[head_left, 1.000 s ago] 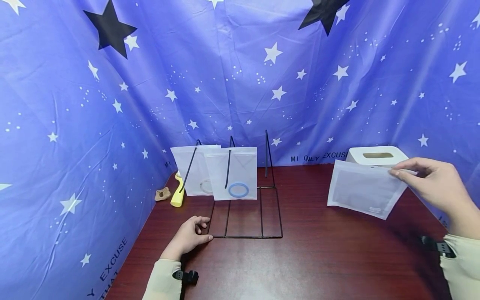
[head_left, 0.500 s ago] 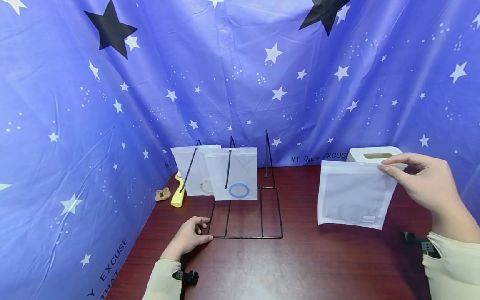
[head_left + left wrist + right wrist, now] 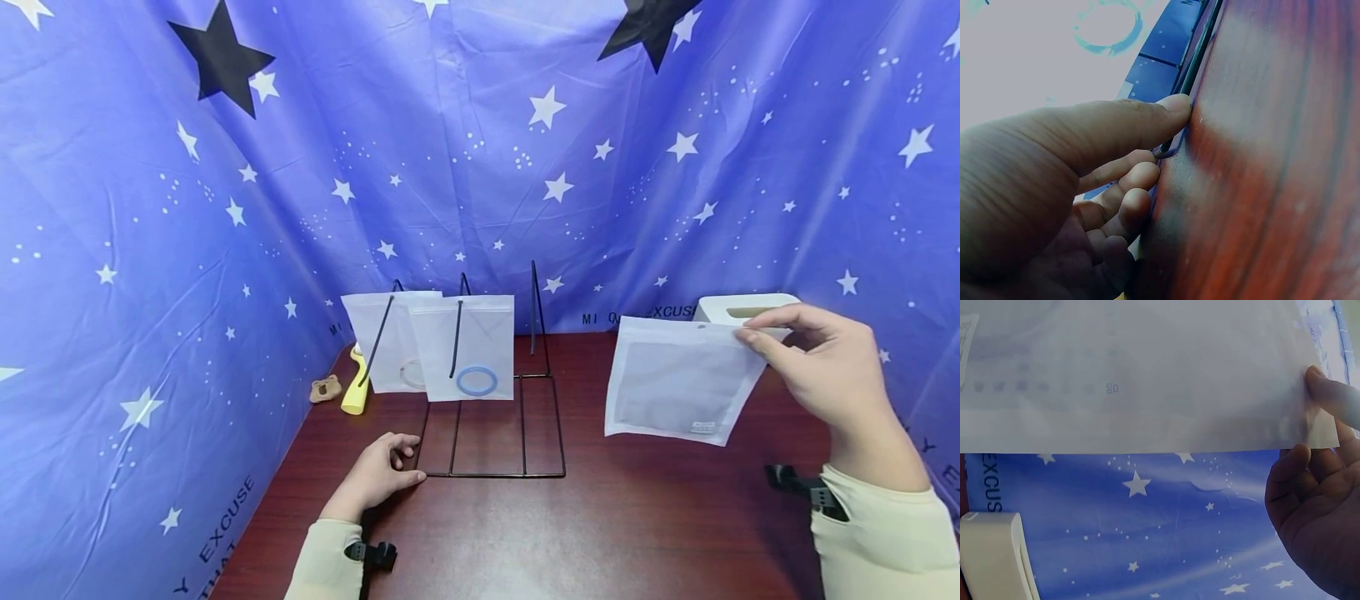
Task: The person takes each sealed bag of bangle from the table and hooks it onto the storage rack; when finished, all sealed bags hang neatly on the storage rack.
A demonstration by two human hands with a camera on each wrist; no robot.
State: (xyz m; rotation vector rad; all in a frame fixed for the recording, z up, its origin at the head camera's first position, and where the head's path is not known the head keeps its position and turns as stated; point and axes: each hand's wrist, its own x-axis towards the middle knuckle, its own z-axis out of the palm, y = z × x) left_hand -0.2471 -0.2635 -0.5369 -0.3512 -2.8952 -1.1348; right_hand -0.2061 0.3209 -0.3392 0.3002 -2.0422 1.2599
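My left hand [image 3: 377, 468] pinches the front left corner of a black wire display rack [image 3: 495, 476] lying flat on the table; in the left wrist view its thumb [image 3: 1175, 105] presses the wire. At the right, my right hand [image 3: 832, 362] holds a white zip bag [image 3: 678, 379] by its top right corner between thumb and fingers. This bag hangs above the table, with a small hole at its top edge. Two similar bags hang on the rack: a left bag [image 3: 405, 333] and a middle bag [image 3: 491, 337] showing a blue ring [image 3: 477, 393]. The rack's right prong [image 3: 534, 308] carries no bag.
A white tissue box [image 3: 720, 308] stands at the back right, partly hidden by the right hand and its bag. Left of the rack are a yellow-handled object [image 3: 355, 396] and a small tan bear-shaped piece [image 3: 326, 388]. A blue star-printed curtain [image 3: 450, 167] surrounds the table.
My right hand has moved left with the zip bag, bringing it nearer the rack. The left hand and the hanging bags have stayed in place.
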